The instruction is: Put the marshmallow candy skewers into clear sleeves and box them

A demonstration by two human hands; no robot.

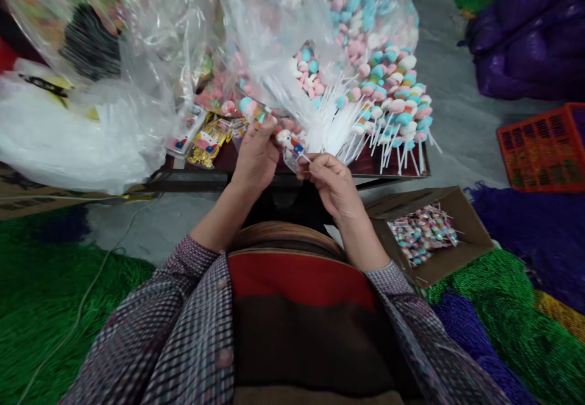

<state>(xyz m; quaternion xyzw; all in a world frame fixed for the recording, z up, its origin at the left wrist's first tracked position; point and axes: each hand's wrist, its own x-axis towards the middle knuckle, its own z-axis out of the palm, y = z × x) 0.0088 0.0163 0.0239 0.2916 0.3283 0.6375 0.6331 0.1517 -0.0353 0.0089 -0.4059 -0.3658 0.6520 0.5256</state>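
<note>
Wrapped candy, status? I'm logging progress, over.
Wrapped candy between hands. Right hand pinching white stick; left hand closed on colourful sweets. Plastic bag close behind.

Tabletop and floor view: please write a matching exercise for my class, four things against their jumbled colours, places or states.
Things:
1. Slatted crate
2. Wrapped candies
3. Marshmallow skewers
4. Right hand

Descriptions:
A. Pinching a white stick
B. On the right end of the table
C. Orange-red
D. Inside an open cardboard box

Right pairs: 1-C; 2-D; 3-B; 4-A
</note>
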